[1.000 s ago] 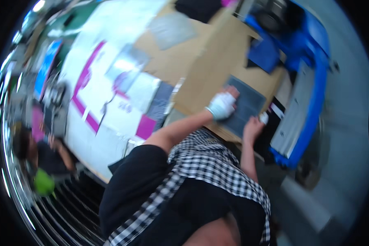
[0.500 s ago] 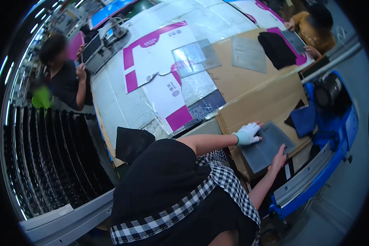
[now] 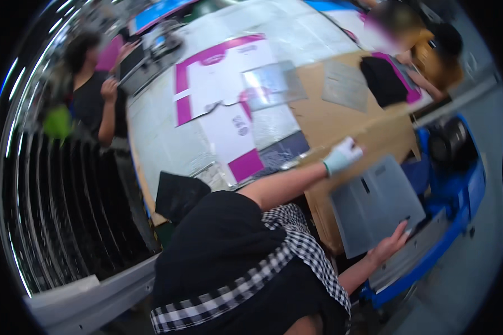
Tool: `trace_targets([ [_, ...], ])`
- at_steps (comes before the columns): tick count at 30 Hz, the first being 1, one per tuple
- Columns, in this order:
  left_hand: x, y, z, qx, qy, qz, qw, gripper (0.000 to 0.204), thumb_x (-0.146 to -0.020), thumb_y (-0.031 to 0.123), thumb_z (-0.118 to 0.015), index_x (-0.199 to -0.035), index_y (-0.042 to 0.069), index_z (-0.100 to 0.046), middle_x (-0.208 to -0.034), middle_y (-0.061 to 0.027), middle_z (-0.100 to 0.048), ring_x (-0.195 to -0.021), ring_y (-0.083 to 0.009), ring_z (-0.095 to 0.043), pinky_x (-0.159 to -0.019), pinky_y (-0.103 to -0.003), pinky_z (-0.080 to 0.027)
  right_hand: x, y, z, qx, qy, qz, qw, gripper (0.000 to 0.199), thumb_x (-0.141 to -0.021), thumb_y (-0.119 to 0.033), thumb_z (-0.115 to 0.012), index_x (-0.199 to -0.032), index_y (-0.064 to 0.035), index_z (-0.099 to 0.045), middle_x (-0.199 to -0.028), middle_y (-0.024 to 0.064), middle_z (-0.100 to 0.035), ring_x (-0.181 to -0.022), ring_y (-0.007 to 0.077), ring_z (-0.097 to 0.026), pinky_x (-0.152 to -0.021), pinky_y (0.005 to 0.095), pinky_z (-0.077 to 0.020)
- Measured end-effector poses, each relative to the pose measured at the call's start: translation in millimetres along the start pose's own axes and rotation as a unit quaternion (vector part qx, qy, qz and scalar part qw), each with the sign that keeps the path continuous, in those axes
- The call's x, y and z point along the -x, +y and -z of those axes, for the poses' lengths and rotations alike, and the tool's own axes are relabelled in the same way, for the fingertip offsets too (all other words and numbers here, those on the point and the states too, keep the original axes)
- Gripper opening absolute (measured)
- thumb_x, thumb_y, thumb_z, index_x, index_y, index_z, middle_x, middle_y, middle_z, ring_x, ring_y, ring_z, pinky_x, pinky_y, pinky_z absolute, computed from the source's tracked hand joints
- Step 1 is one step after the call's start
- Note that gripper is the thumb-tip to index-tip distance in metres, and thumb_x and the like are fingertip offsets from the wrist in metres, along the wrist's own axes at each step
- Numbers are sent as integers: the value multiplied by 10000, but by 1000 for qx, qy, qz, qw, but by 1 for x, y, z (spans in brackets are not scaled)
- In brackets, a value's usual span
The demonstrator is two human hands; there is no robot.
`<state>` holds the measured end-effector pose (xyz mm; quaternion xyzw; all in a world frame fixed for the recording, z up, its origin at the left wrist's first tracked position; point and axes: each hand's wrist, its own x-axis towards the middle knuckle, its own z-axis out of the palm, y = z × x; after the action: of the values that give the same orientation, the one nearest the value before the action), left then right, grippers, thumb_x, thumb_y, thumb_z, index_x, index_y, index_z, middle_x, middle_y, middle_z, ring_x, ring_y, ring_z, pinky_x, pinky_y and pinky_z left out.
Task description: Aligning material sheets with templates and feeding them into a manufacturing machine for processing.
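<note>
A flat, translucent grey panel [image 3: 374,201] with two short dark marks lies tilted in front of me on the right. My bare right hand [image 3: 388,245] grips its near right edge, with a fingertip showing on the upper face. My left hand [image 3: 343,155], in a white glove, is over the brown cardboard [image 3: 324,192] just beyond the panel's far left corner. It is apart from the panel and a little blurred; its fingers look loosely spread, with nothing visible in them. The panel covers part of a dark blue cloth [image 3: 416,174].
Clear sheets [image 3: 271,86], a grey plate [image 3: 345,86] and white-and-magenta printed card [image 3: 223,72] lie across the table. Black folded cloth [image 3: 383,81] is at the far right. A blue machine [image 3: 458,184] stands at my right, a black rack [image 3: 78,218] at left. Co-workers handle panels across the table.
My left hand has lifted off the panel and moved away from it. The panel has come nearer the camera and shifted right with my right hand. The view has tilted slightly.
</note>
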<state>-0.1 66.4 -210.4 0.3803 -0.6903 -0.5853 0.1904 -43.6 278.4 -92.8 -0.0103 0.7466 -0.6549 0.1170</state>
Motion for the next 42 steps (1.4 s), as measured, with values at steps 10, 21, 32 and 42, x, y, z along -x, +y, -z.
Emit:
trace_targets([
  [10, 20, 118, 43, 357, -362, 26, 860, 445, -891, 318, -496, -1185, -14, -470, -948, -89, -588, -818, -140, -562, -742, -210, -419, 17, -40, 35, -225, 43, 42, 972, 340, -849, -139, -542, -1160, -15, -487, -1039, 72, -574, -904, 132, -535, -814, 217, -400],
  [21, 43, 133, 1, 365, -337, -3, 868, 380, -871, 170, -533, -1167, -61, -470, -970, -105, -580, -832, -123, -556, -753, -207, -440, 18, -24, 67, -352, 35, 83, 932, 348, -838, -91, -532, -1173, -13, -481, -1057, 75, -577, -907, 127, -550, -813, 213, -409],
  [32, 42, 139, -8, 340, -386, -22, 857, 376, -845, 134, -572, -1149, -63, -467, -990, -129, -584, -801, -134, -568, -739, -218, -455, 31, -28, 71, -384, 26, 102, 917, 468, -805, -34, -569, -1245, -8, -413, -1045, 71, -587, -847, 119, -577, -758, 175, -435],
  [42, 44, 164, 2, 372, -345, 118, 854, 393, -839, 145, -588, -1142, -72, -464, -936, -116, -585, -799, -134, -569, -738, -215, -457, 24, -41, 69, -347, 59, 97, 931, 522, -797, -10, -588, -1270, -4, -368, -1083, 107, -566, -871, 125, -567, -781, 191, -431],
])
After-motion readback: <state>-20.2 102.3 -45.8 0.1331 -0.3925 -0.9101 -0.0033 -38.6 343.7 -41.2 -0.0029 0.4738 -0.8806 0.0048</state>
